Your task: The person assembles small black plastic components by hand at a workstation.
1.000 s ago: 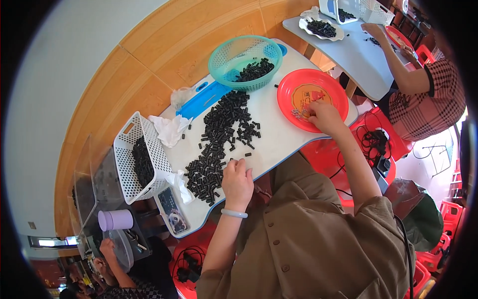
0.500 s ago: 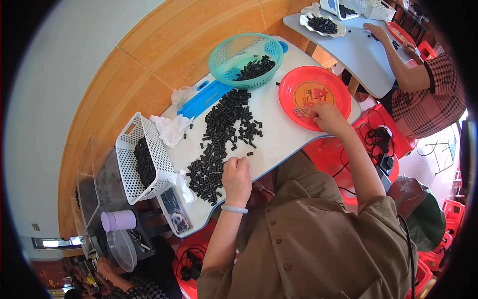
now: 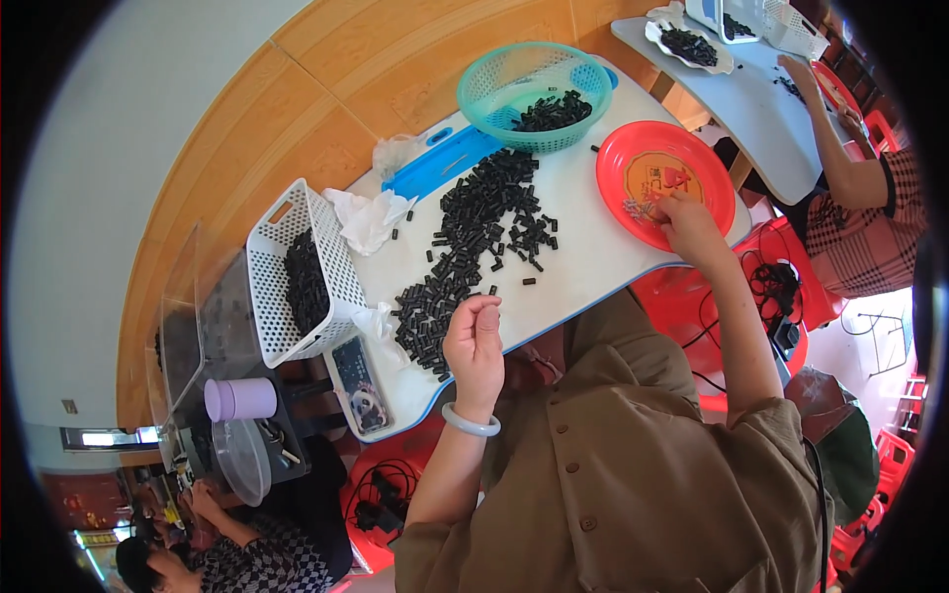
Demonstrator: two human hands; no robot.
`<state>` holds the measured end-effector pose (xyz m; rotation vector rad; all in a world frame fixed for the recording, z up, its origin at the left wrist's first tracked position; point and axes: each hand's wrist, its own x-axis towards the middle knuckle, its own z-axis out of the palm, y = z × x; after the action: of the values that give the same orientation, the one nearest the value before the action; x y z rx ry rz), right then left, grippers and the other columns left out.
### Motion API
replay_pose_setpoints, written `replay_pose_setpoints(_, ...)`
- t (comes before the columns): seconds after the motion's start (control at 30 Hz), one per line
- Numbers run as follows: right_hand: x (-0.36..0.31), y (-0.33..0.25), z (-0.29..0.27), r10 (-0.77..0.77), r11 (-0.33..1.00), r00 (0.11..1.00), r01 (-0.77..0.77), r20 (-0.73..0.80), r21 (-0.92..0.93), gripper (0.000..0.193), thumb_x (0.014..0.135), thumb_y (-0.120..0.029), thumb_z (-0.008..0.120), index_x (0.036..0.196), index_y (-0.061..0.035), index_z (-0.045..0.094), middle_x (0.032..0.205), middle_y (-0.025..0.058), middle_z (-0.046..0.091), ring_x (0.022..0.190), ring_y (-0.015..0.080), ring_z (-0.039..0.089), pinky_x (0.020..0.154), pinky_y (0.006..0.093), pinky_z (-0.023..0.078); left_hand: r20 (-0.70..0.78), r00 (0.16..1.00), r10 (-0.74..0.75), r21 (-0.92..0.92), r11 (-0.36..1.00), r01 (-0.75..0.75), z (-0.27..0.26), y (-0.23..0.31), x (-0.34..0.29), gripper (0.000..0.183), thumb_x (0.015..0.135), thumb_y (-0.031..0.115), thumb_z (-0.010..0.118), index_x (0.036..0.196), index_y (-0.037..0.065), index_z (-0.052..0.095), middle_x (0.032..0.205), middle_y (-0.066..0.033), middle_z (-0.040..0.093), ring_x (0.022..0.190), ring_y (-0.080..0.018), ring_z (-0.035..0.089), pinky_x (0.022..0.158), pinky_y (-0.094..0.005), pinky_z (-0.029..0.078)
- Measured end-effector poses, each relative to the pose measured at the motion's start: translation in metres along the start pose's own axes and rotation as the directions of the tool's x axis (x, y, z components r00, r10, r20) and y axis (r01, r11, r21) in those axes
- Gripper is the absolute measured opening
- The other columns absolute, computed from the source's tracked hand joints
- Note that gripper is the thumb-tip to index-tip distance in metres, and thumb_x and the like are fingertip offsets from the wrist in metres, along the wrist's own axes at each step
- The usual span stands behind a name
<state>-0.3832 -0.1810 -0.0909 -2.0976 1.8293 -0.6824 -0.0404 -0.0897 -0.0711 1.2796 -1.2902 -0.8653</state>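
Head view: lower left, a co-worker in a patterned top (image 3: 272,561) is seen, with a lavender cup (image 3: 242,399) and a clear plastic lid (image 3: 242,463) placed beyond. White perforated basket (image 3: 341,272) is part filled with black cylinders (image 3: 305,287). Phone (image 3: 362,387) is laid flat at the white table's (image 3: 578,267) near-left corner; crumpled tissues (image 3: 364,219) are left beside the basket, blue tray (image 3: 450,160) is set along the far edge. Loose pile of black pieces (image 3: 463,242) is spread across the table's middle, reaching the left hand (image 3: 474,346). Left hand is held at the near edge, fingers curled in, thumb close; whether a piece is gripped cannot be told. Pale bracelet (image 3: 471,422) is worn on that wrist. Green basket (image 3: 476,91) is placed behind the pile, black pieces inside. Red plate (image 3: 720,168) is set to the right, small pale bits (image 3: 641,210) gathered at its left side. Right hand (image 3: 689,229) is held over the plate, fingertips narrowed beside the bits; anything pinched is too small to tell. Far right, another table (image 3: 771,138) is occupied by a second co-worker (image 3: 862,188)
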Motion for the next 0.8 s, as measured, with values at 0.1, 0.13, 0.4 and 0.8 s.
replay_pose_setpoints(0.1, 0.003, 0.001, 0.001, 0.060, 0.988, 0.998, -0.055, 0.027, -0.144, 0.013, 0.076, -0.003, 0.055, 0.084, -0.0006, 0.065, 0.087, 0.0209, 0.061, 0.084, 0.0374, 0.061, 0.075, 0.0445, 0.048, 0.141, 0.963, -0.229, -0.447, 0.853, 0.268, -0.007, 0.014, -0.009, 0.018, 0.097, 0.017, 0.055, 0.100, 0.000, 0.059, 0.070, 0.0027, 0.050, 0.058, -0.0055, 0.043, 0.053, -0.0219, 0.038)
replay_pose_setpoints(0.13, 0.003, 0.003, 0.000, 0.061, 0.987, 0.998, -0.056, 0.026, -0.149, 0.013, 0.076, -0.003, 0.055, 0.084, -0.0006, 0.065, 0.087, 0.0209, 0.061, 0.084, 0.0374, 0.061, 0.075, 0.0445, 0.048, 0.170, 0.962, -0.213, -0.519, 0.810, 0.271, -0.008, 0.017, -0.011, 0.018, 0.097, 0.017, 0.054, 0.103, 0.000, 0.058, 0.073, 0.0009, 0.051, 0.057, -0.0051, 0.041, 0.053, -0.0212, 0.038)
replay_pose_setpoints(0.4, -0.004, -0.007, 0.004, -0.011, 0.995, 0.994, 0.022, -0.108, 0.097, 0.013, 0.078, 0.002, 0.056, 0.086, -0.0007, 0.065, 0.083, 0.0166, 0.065, 0.076, 0.0293, 0.064, 0.070, 0.0363, 0.051, 0.241, 0.952, -0.189, -0.598, 0.744, 0.299, -0.019, 0.033, -0.032, 0.016, 0.094, 0.008, 0.056, 0.108, -0.001, 0.056, 0.083, -0.0056, 0.058, 0.058, -0.0060, 0.044, 0.055, -0.0204, 0.042)
replay_pose_setpoints(0.8, -0.051, -0.187, -0.019, -0.347, -0.033, 0.937, 0.023, -0.032, 0.999, 0.014, 0.083, 0.006, 0.057, 0.097, 0.0042, 0.062, 0.087, 0.0078, 0.060, 0.075, 0.0142, 0.057, 0.066, 0.0250, 0.047, 0.366, 0.931, -0.003, -0.587, 0.775, 0.233, -0.028, 0.100, -0.048, 0.028, 0.084, -0.006, 0.066, 0.110, -0.004, 0.055, 0.091, -0.0082, 0.065, 0.075, -0.0052, 0.060, 0.061, -0.0163, 0.047)
